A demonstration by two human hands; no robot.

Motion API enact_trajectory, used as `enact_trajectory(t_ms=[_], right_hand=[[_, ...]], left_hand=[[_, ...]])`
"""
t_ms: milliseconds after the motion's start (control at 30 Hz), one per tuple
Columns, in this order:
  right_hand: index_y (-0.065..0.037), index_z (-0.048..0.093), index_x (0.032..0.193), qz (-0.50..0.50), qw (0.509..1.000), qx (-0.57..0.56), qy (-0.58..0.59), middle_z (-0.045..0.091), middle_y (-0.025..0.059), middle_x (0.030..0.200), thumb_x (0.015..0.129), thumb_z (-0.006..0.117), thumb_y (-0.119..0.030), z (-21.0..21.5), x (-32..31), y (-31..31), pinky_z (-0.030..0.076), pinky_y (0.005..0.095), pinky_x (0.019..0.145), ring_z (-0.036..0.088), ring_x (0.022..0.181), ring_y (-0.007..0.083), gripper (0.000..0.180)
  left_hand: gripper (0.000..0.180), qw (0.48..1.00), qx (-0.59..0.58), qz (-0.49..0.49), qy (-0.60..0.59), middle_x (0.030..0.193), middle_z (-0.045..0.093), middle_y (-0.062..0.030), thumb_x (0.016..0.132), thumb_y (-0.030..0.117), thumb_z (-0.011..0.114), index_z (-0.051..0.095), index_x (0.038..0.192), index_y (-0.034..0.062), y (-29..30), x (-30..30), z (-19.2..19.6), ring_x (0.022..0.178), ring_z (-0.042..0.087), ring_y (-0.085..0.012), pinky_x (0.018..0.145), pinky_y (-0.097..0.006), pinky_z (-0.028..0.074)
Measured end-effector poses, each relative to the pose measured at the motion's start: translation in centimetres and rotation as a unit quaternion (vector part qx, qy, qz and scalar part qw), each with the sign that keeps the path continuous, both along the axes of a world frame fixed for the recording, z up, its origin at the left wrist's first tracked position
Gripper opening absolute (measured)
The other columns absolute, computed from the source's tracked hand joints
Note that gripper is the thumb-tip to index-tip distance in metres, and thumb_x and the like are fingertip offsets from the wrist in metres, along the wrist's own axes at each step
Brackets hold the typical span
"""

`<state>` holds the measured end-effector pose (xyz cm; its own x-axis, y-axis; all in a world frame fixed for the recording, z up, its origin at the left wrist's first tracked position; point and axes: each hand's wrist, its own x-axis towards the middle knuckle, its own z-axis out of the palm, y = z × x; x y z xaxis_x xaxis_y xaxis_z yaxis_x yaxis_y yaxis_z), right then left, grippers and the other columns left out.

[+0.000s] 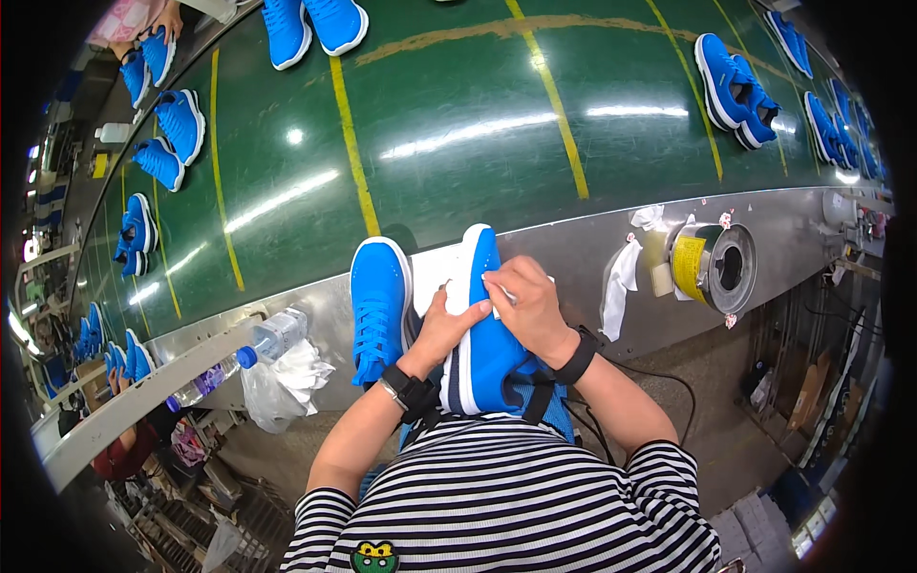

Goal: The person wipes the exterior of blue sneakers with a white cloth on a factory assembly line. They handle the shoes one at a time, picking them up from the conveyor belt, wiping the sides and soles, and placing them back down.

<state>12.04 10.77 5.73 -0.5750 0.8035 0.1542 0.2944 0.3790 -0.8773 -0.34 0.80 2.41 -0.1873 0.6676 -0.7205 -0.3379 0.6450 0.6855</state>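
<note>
A blue sneaker point(489, 355) with a white sole lies on its side in front of me, toe pointing away. My left hand point(449, 329) grips it across the white sole edge, thumb toward the upper. Over the upper, my right hand point(533, 307) is closed in a pinch at the shoe's side. A small whitish bit shows at its fingertips, too small to name. Just left stands a second blue sneaker point(377, 296), laced, at the belt's near edge. Beneath the hands, white paper or cloth point(435, 272) is partly hidden.
A green conveyor belt point(458, 172) with yellow lines carries several blue sneaker pairs. On the metal ledge point(573, 239) at right lie a round tin point(702, 267) and a white rag point(621, 286). A plastic bottle point(277, 334) and bag point(272, 396) are at left. Another person's hand point(170, 19) touches shoes at far left.
</note>
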Motion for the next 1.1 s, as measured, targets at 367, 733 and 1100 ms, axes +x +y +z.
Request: enact_trajectory(t_ms=[367, 733, 1100], right_hand=[[-0.001, 0.061, 0.085, 0.104, 0.993, 0.03, -0.042, 0.054, 0.0085, 0.081, 0.07, 0.059, -0.003, 0.8, 1.0, 0.9, 0.043, 0.0327, 0.066, 0.053, 0.077, 0.0241, 0.015], [-0.002, 0.06, 0.081, -0.064, 0.991, -0.118, 0.028, 0.054, 0.0094, 0.076, 0.071, 0.06, 0.0, 0.0, -0.3, -0.9, 0.045, 0.0319, 0.063, 0.056, 0.07, 0.0241, 0.01], [-0.001, 0.06, 0.081, -0.04, 0.992, -0.117, 0.032, 0.053, 0.0101, 0.077, 0.073, 0.058, 0.0, 0.4, 0.1, -0.7, 0.044, 0.0321, 0.064, 0.055, 0.073, 0.0261, 0.008]], left_hand=[[0.06, 1.0, -0.003, -0.004, 0.006, 0.107, 0.054, -0.015, 0.074, 0.023, 0.067, 0.038, 0.118, -0.0054, -0.2, -0.1, -0.3, 0.093, 0.055, -0.0197, 0.08, -0.03, 0.047], [0.07, 1.0, -0.003, 0.004, 0.001, 0.107, 0.053, -0.0167, 0.071, 0.024, 0.07, 0.033, 0.12, -0.0096, -0.2, -0.1, -0.3, 0.093, 0.055, -0.0194, 0.077, -0.029, 0.048], [0.071, 1.0, -0.016, 0.003, -0.006, 0.107, 0.053, -0.0176, 0.071, 0.026, 0.07, 0.033, 0.119, -0.0104, 0.2, -0.2, 0.6, 0.093, 0.055, -0.0201, 0.077, -0.029, 0.048]])
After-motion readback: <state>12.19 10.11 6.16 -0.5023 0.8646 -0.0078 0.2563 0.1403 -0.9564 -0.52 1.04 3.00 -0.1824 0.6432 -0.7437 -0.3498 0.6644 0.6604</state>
